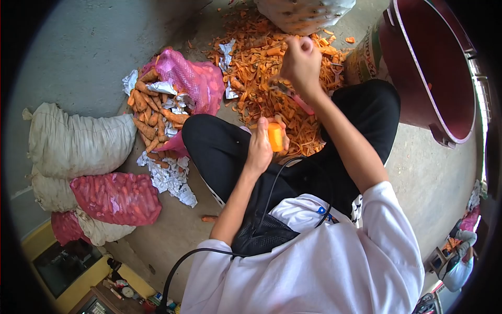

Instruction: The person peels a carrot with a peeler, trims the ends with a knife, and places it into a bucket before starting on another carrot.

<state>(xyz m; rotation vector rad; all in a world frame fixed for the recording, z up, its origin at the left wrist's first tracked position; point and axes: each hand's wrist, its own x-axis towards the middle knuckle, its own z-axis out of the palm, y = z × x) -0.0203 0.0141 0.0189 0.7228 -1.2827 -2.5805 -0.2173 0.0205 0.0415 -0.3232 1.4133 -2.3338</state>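
My left hand (259,149) is wrapped round a peeled orange carrot piece (275,137), low between my knees. Higher up and to the right, my right hand (301,65) is raised over the peelings with its fingers curled; what they hold, if anything, is hidden. A tool with a pink handle (303,104) shows just below that hand, its far end blurred, and I cannot tell whether the hand touches it. Orange peelings (256,68) lie in a wide heap on the floor beyond both hands.
Unpeeled carrots (149,107) spill from a pink mesh sack (191,78) beside crumpled paper (170,180). White sacks (78,141) and a filled red mesh sack (117,199) lie left. A dark red tub (434,63) stands right, a white sack (308,15) ahead. Another person (459,269) is far right.
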